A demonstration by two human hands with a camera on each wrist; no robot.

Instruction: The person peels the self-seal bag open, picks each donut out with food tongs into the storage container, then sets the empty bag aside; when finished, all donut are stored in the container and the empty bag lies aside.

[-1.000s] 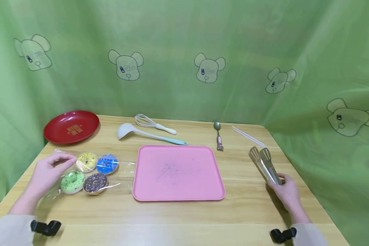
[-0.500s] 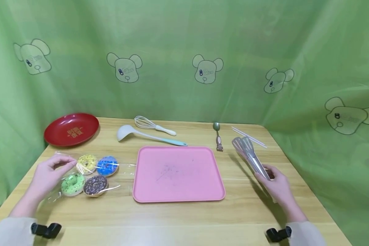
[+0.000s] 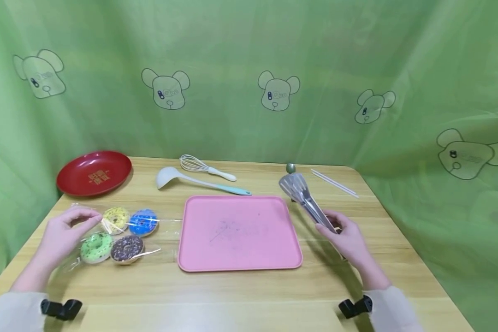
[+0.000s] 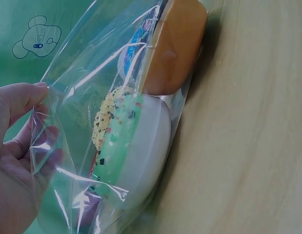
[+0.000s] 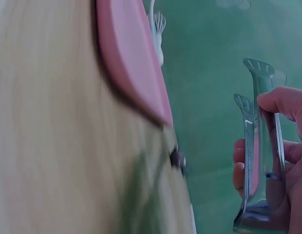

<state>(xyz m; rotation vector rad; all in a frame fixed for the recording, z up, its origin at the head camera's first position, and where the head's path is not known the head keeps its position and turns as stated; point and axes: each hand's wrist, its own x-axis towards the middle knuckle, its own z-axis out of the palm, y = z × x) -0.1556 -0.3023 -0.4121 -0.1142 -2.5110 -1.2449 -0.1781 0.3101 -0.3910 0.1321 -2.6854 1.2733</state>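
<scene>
My left hand (image 3: 68,233) pinches the edge of a clear plastic bag (image 4: 68,131) at the left of the table. Inside the bag lie several toy donuts: a yellow one (image 3: 116,217), a blue one (image 3: 143,222), a green one (image 4: 119,146) and a dark brown one (image 3: 126,249). My right hand (image 3: 344,237) holds metal tongs (image 3: 309,203) by their sides, raised off the table, with the slotted ends pointing forward and left. The tongs' two arms stand apart in the right wrist view. From the head they partly cover a spoon (image 3: 290,168).
A pink tray (image 3: 238,233) lies mid-table between the hands. Behind it are a ladle (image 3: 201,181) and a whisk (image 3: 209,168). At back left stands a red plate (image 3: 94,174); two thin white sticks (image 3: 334,183) lie at back right. A green curtain (image 3: 224,41) hangs behind.
My right hand has lifted the tongs and carried them left, toward the tray's right edge. My left hand stays where it was, still pinching the bag.
</scene>
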